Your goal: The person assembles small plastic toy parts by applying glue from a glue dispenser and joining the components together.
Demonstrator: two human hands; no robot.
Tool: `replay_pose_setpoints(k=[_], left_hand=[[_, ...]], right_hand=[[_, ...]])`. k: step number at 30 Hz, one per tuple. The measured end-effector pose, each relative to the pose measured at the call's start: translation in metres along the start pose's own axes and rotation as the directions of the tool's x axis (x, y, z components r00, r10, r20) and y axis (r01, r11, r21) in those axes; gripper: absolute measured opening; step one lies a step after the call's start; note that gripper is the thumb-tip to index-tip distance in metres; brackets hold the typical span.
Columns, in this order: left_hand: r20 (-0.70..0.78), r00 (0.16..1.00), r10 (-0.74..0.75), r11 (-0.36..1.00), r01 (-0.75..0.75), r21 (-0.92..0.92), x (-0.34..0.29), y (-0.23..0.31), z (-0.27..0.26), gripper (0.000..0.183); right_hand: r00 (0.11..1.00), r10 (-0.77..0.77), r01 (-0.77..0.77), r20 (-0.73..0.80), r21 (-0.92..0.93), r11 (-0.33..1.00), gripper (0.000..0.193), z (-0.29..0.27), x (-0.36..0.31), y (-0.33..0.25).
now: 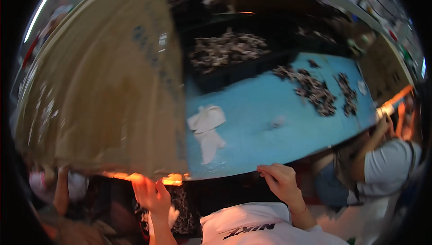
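Observation:
My left hand (152, 196) is raised by the lower edge of a large brown cardboard panel (103, 87), its fingers stretched upward and lit orange. It holds nothing that I can see. At the near edge of the blue tabletop (252, 141) is my right hand (281, 181), fingers bent and pressed together. Whatever its fingertips may pinch is too small to tell. Crumpled white cloth or gloves (209, 130) lie on the blue surface beside the panel. Farther right are loose piles of small dark parts (315, 89), too blurred to name.
A black bin (229, 74) heaped with small pale and dark pieces stands at the back of the table. Another person in a light shirt (387, 166) works at the right end, near a second cardboard panel (384, 69). Below my left hand sits a container of similar pieces (182, 204).

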State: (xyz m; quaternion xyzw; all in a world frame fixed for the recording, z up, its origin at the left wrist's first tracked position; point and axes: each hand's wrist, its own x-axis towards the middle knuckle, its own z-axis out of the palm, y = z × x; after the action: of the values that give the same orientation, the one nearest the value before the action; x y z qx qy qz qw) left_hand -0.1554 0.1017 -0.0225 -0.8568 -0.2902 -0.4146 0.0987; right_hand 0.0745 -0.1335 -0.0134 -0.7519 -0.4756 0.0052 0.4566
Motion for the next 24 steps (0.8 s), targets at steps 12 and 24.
replay_pose_setpoints(k=[12, 24], left_hand=[[0.245, 0.921, 0.303, 0.719, -0.052, -0.694, 0.022, 0.159, 0.082, 0.020], [0.274, 0.934, 0.229, 0.687, 0.045, -0.726, 0.025, 0.182, 0.079, 0.023]], right_hand=[[0.910, 0.212, -0.254, -0.355, -0.077, 0.964, 0.015, -0.081, 0.050, 0.122], [0.993, -0.042, -0.066, -0.107, -0.828, 0.556, 0.024, -0.086, 0.127, 0.217]])
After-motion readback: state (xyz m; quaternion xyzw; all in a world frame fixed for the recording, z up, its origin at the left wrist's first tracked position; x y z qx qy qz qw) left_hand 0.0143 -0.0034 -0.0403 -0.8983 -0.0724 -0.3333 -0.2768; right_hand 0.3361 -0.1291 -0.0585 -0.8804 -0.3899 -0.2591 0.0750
